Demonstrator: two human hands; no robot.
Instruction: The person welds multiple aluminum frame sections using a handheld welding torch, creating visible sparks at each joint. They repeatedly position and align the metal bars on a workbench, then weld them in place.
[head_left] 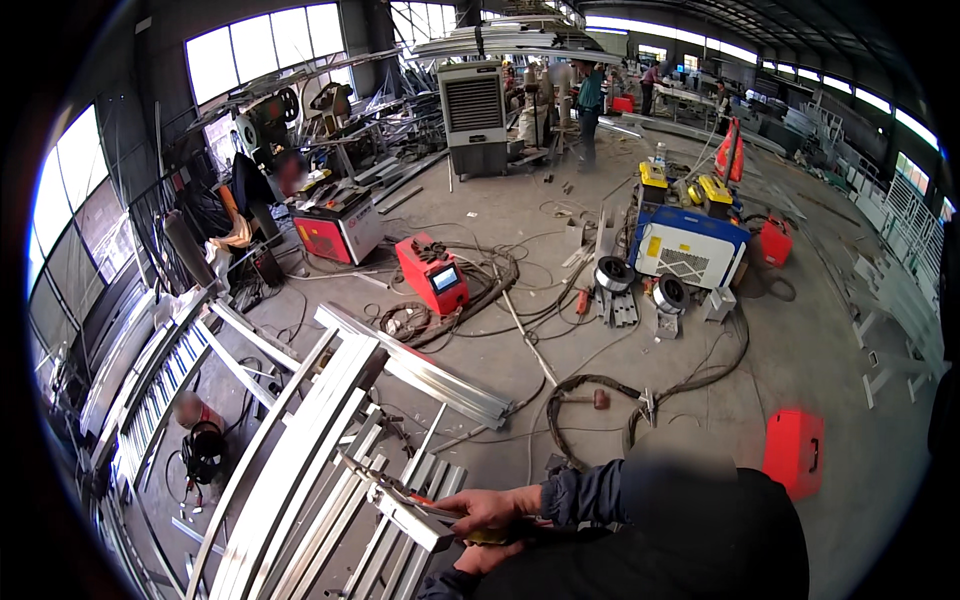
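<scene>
My right hand (pixel 488 508) reaches in from the right in a dark quilted sleeve, its fingers closed at the end of an orange-handled metal tool (pixel 420 499). The tool lies along a short bright rectangular tube (pixel 413 524), its kind unclear. Just below, my left hand (pixel 488 556) is curled close under the right one. A small yellow object (pixel 487 537) shows between the two hands, mostly hidden by the fingers. Long silver metal profiles (pixel 300 480) lie side by side to the left of the hands and beneath the tube.
Hoses and cables (pixel 590 385) snake over the floor ahead. Beyond them stand a red machine with a screen (pixel 432 277), wire spools (pixel 672 292) and a blue-white machine (pixel 688 250). A red case (pixel 793 453) sits at right. People (pixel 590 100) stand near an air cooler (pixel 474 115).
</scene>
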